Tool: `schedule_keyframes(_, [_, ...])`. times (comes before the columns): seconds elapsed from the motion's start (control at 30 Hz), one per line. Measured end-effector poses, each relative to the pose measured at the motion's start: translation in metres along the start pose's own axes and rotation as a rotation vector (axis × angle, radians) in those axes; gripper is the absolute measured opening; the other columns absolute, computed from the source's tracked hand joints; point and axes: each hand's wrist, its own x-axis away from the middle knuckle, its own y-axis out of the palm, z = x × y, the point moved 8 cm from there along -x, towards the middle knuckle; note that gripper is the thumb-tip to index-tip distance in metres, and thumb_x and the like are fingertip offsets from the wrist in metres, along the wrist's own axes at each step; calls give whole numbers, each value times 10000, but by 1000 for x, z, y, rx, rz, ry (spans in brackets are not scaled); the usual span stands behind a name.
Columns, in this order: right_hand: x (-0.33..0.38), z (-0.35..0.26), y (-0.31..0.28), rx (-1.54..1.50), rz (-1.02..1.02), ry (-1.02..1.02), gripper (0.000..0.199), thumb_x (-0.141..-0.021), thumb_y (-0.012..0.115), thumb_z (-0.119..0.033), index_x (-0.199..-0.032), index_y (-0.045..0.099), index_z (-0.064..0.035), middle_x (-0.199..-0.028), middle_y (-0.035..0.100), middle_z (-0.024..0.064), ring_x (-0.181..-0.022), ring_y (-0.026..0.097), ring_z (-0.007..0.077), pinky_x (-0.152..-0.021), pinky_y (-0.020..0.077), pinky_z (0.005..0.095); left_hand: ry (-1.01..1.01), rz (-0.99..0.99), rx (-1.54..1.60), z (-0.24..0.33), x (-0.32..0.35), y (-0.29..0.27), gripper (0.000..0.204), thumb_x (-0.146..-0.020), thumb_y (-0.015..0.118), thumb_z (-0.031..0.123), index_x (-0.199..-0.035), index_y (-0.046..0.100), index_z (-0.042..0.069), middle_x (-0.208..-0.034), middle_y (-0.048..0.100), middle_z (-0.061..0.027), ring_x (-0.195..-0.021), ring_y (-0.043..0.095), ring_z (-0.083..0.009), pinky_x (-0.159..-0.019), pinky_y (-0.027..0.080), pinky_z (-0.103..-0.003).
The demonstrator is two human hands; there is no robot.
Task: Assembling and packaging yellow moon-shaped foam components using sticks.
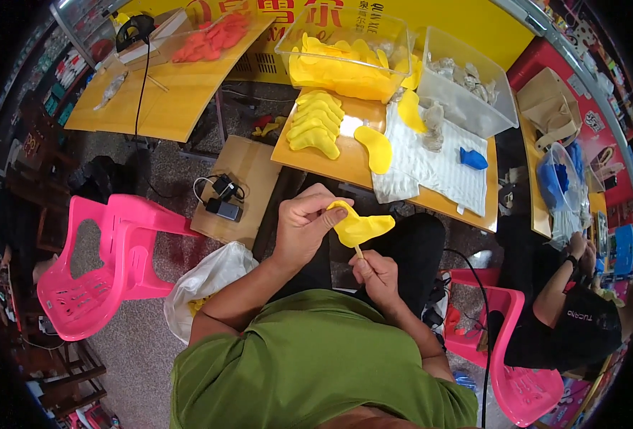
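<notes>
Over my lap, my left hand pinches the left end of a small yellow fabric piece, which looks like a curved pouch. My right hand is closed round a thin light-coloured stick whose upper end reaches the piece's lower edge; whether it goes inside is hidden. On the table ahead lies a row of several puffy yellow shapes. Right of them rest a flat curved yellow piece and another flat yellow piece. A white cloth bears a small blue object.
Behind stand a clear bin of yellow pieces and a clear bin of greyish stuffing. A pink chair and a white bag are at my left. At right, another person sits on a pink chair.
</notes>
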Motion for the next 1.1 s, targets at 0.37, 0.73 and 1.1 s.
schedule_keyframes(0.37, [1, 4, -3, 218, 24, 9, 130, -907, 528, -92, -858, 590, 11, -598, 498, 43, -486, 488, 124, -465, 384, 264, -144, 12, 124, -22, -5, -7, 166, -842, 640, 57, -965, 662, -53, -831, 556, -26, -756, 509, -93, -702, 409, -209])
schedule_keyframes(0.73, [1, 21, -7, -339, 119, 247, 199, -955, 477, -174, -910, 581, -11, -626, 510, 4, -531, 441, 60, -478, 334, 203, -350, -35, 198, -56, 24, 12, 51, -804, 641, -25, -853, 641, -13, -724, 587, 2, -725, 540, -53, -672, 418, -193])
schedule_keyframes(1.1, [-1, 2, -8, -154, 31, 88, 215, -947, 483, -181, -885, 584, -2, -602, 503, 0, -502, 424, 54, -463, 321, 203, -6, -280, -256, 6, -21, 24, 359, -787, 703, 183, -1062, 569, -3, -947, 519, -62, -865, 518, -152, -769, 416, -259])
